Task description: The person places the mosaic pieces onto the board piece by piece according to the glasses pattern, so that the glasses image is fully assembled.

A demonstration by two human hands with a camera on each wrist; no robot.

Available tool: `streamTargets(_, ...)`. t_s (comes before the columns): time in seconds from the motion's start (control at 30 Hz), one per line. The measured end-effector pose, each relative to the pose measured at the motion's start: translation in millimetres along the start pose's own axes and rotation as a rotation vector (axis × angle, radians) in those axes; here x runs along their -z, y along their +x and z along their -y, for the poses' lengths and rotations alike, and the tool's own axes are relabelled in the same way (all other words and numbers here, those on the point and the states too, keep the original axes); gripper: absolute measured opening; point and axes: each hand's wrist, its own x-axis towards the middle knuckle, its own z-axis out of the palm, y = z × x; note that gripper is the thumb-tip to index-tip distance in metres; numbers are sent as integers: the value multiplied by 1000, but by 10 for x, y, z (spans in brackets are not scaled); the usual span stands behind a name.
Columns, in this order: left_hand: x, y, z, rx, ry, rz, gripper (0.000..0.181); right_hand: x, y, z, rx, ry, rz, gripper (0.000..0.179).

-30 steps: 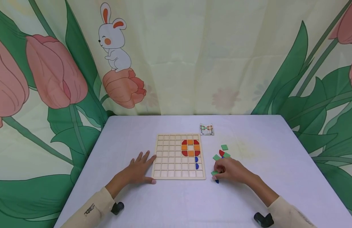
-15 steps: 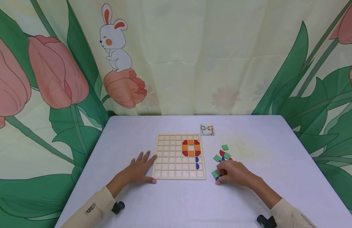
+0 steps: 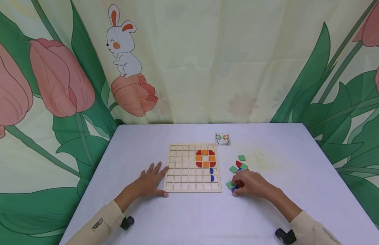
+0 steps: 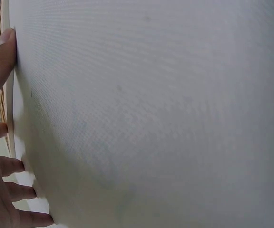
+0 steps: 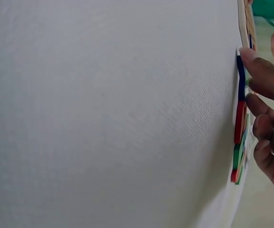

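My left hand [image 3: 151, 182] lies with fingers spread on the table at the left edge of a wooden grid board [image 3: 180, 175], its forefinger and thumb right at the frame. On the board, red [image 3: 199, 164] and orange tiles [image 3: 205, 164] form a ring, with two blue half-round tiles [image 3: 212, 178] below it. My right hand [image 3: 250, 183] bends over the loose tiles to the right of the board. Its thumb and forefinger pinch at a blue tile [image 5: 241, 78] lying on the table. Close to the fingertips are a green square tile [image 3: 229, 185] and a red tile [image 3: 241, 184], partly hidden by the hand.
Beyond the right hand lie several more tiles, among them a green square [image 3: 241, 158] and a red rounded tile [image 3: 238, 164]. A small patterned card [image 3: 223, 139] sits at the board's far right corner. A printed curtain [image 3: 189, 68] hangs behind the white table [image 3: 140, 217].
My right hand's fingers have shifted among the near tiles; the green square beside them has moved slightly left, and blue and red tiles now show under the fingers. The left hand stays put.
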Motion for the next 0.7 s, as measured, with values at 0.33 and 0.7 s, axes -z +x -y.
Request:
streamTargets(0.33,-8,-3,14,-3,-4,-2,109,63,43,-26,-43,80,25,33)
streamTargets(0.7,14,-15,-5,-4,-13,-3,109,65,52,-72,-14,26,22,21)
